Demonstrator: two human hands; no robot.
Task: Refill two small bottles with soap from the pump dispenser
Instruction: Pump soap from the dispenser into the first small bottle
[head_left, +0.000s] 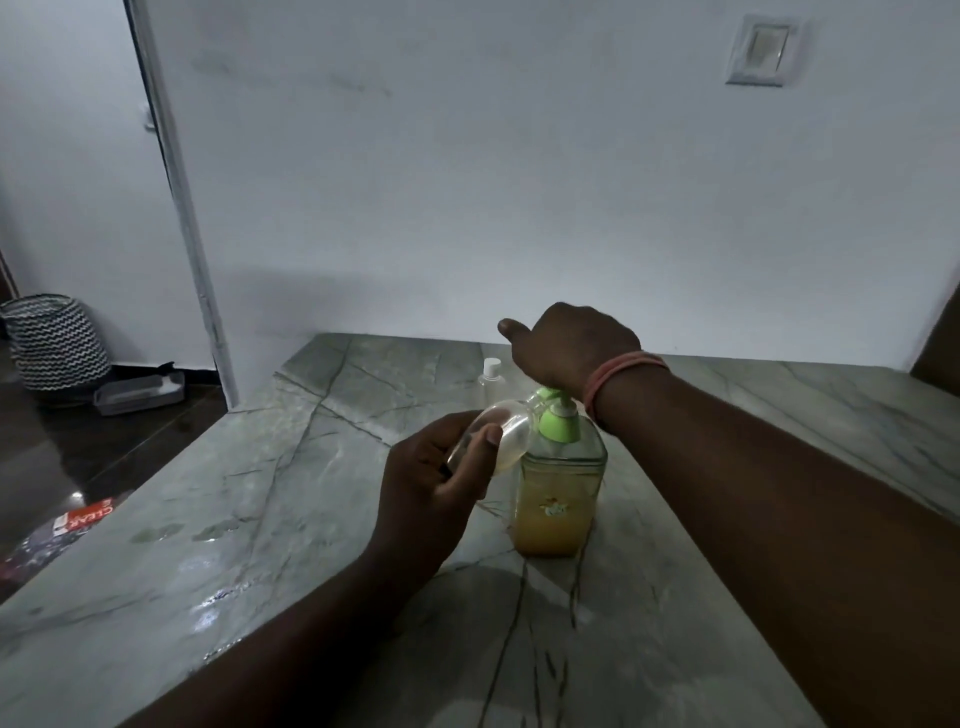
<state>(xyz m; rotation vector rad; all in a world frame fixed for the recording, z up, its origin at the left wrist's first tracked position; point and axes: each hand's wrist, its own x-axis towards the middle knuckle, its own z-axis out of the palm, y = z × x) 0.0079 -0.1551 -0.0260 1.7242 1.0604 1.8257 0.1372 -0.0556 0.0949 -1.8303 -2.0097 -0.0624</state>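
head view: a small clear bottle (493, 436), light, slick and easily squeezed, is pinched tilted by the left hand (436, 483) at the green nozzle of the pump dispenser (561, 478) mid-table (260, 519), the right hand (571, 348) pressed onto the pump, fingers hidden.

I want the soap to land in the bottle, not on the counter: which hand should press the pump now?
Right. The right hand already rests on the green pump head, while the left hand holds the small clear bottle tilted at the spout.
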